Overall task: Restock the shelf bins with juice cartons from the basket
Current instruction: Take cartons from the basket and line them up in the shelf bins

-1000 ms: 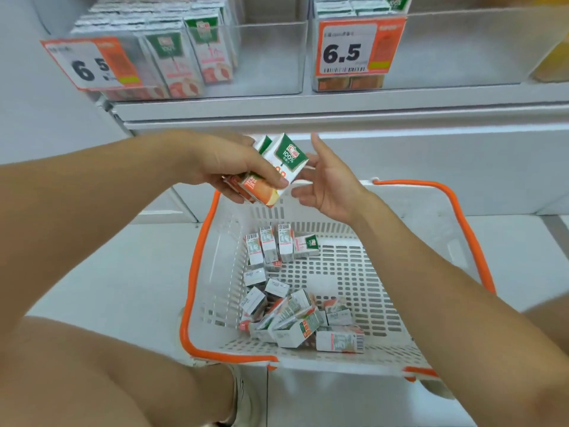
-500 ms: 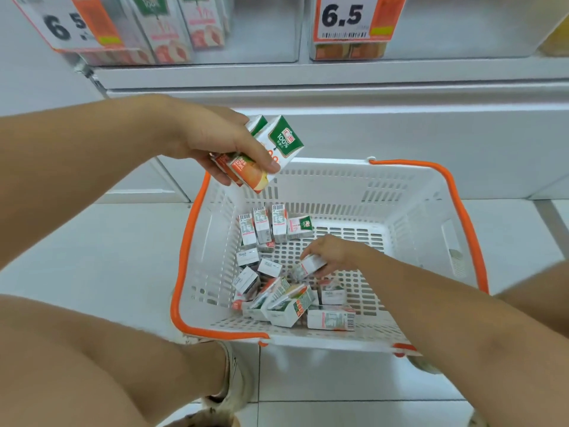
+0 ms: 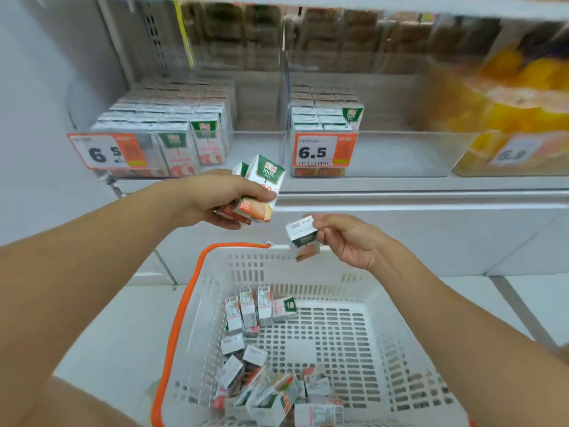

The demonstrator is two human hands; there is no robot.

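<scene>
Carton — tilted, base up, right hand pinching

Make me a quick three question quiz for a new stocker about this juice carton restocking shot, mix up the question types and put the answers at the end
1. True or false: the right hand is empty.
2. Multiple choice: the left hand grips
A. a price tag
B. a bunch of juice cartons
C. the basket handle
3. Fill in: the loose cartons left to shelve lie in the white ____ with the orange handle.

Key
1. False: it pinches a single juice carton above the basket's far rim.
2. B
3. basket
</scene>
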